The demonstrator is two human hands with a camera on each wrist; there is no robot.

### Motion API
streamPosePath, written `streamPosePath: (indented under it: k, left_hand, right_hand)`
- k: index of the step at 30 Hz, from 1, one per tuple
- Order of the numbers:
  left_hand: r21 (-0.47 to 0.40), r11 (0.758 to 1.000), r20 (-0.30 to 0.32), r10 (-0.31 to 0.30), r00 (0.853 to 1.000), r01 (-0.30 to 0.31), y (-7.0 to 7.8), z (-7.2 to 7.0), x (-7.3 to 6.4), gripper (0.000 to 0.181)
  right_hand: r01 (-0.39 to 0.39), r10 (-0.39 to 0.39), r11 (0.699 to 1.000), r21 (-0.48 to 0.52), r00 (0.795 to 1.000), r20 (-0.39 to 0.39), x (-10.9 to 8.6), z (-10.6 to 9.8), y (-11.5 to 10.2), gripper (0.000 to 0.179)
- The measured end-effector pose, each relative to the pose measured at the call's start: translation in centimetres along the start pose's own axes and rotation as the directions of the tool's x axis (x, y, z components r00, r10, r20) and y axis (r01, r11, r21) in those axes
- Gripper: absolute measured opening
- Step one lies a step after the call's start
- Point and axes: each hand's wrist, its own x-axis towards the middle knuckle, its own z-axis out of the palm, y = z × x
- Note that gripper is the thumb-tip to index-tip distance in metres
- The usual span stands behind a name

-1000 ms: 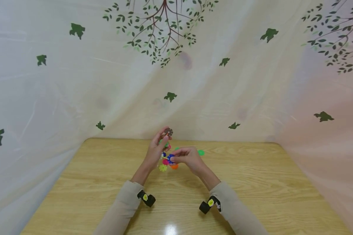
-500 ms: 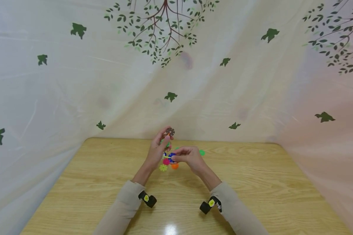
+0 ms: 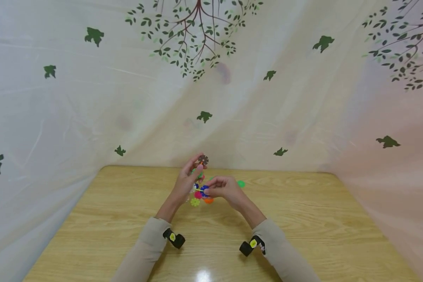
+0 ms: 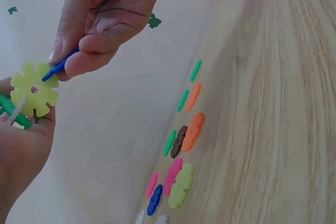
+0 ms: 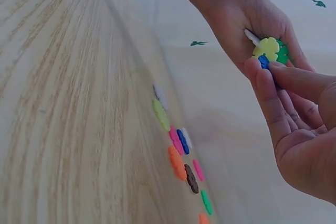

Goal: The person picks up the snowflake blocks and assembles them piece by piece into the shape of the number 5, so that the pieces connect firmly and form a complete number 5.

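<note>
Up off the table, my left hand holds a joined group of notched plastic snowflake discs. A brown disc stands at its top, near the fingertips. The left wrist view shows a yellow disc in the group, beside a green disc and a white disc. Between thumb and fingers, my right hand pinches a blue disc, edge-on at the yellow disc's notched rim. From the right wrist, the blue disc overlaps the yellow one. My left palm hides part of the group.
Loose discs lie on the wooden table below my hands, among them orange, yellow-green, pink and green ones. Behind the table's far edge hangs a pale curtain with leaf prints.
Both hands keep almost the same pose and grip. The view and the held discs shift only slightly.
</note>
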Motion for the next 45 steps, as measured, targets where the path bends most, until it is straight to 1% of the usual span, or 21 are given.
streamPosePath:
  k: [3, 8, 11, 14, 17, 19, 23, 25, 28, 30, 33, 40, 45]
  left_hand:
    - [-0.006, 1.000, -0.003, -0.012, 1.000, 0.012, 0.0, -0.2, 0.0, 0.048]
    - [-0.002, 1.000, -0.022, -0.030, 0.999, 0.030, 0.0, -0.5, 0.0, 0.051]
    - [-0.006, 0.999, -0.032, -0.045, 0.998, 0.044, 0.1, -0.7, 0.0, 0.052]
    - [0.003, 0.998, -0.037, -0.058, 0.998, 0.058, 0.2, -1.0, 0.0, 0.051]
    - [0.014, 0.998, -0.034, -0.066, 0.997, 0.066, 0.3, -1.3, 0.0, 0.051]
    - [0.017, 0.998, -0.027, -0.066, 0.997, 0.066, 0.3, -1.5, 0.0, 0.051]
    - [0.013, 0.997, -0.014, -0.073, 0.997, 0.073, 0.1, -1.7, 0.1, 0.051]
    - [0.010, 0.997, -0.010, -0.077, 0.997, 0.077, 0.1, -1.7, 0.1, 0.051]
    - [0.025, 0.996, 0.006, -0.084, 0.996, 0.084, 0.1, -1.7, 0.1, 0.052]
    - [0.038, 0.995, 0.019, -0.093, 0.995, 0.092, 0.0, -1.6, 0.1, 0.051]
    - [0.057, 0.993, 0.041, -0.110, 0.993, 0.107, 0.1, -1.5, 0.0, 0.050]
    - [0.084, 0.990, 0.071, -0.120, 0.990, 0.114, 0.2, -1.2, -0.2, 0.051]
    - [0.071, 0.991, 0.084, -0.115, 0.990, 0.109, 0.2, -1.1, -0.2, 0.049]
  right_hand:
    - [-0.013, 0.013, 0.999, -0.030, 1.000, 0.024, 0.0, -0.1, -0.1, 0.024]
    - [-0.038, 0.042, 0.998, -0.052, 0.996, 0.079, 0.0, -0.4, -0.5, 0.026]
    - [-0.046, 0.055, 0.995, -0.085, 0.993, 0.105, 0.1, -0.9, -0.8, 0.027]
    - [-0.057, 0.073, 0.989, -0.138, 0.991, 0.113, 0.3, -1.6, -1.3, 0.031]
    - [-0.061, 0.087, 0.972, -0.228, 0.990, 0.107, 0.7, -2.6, -1.7, 0.033]
    - [-0.061, 0.097, 0.954, -0.295, 0.989, 0.108, 0.9, -3.4, -1.7, 0.033]
    - [-0.056, 0.113, 0.906, -0.419, 0.987, 0.113, 1.5, -4.9, -1.3, 0.028]
    - [-0.039, 0.108, 0.877, -0.480, 0.987, 0.115, 1.8, -5.6, -0.9, 0.026]
    - [-0.001, 0.084, 0.842, -0.539, 0.988, 0.128, 2.2, -6.4, -0.2, 0.024]
    - [0.025, 0.067, 0.828, -0.560, 0.987, 0.143, 2.5, -6.9, 0.4, 0.025]
    - [0.037, 0.061, 0.805, -0.592, 0.988, 0.144, 2.8, -7.2, 1.2, 0.026]
    - [-0.017, 0.105, 0.739, -0.673, 0.990, 0.090, 2.8, -7.2, 1.7, 0.031]
    - [-0.035, 0.122, 0.701, -0.712, 0.990, 0.071, 2.8, -7.0, 1.9, 0.027]
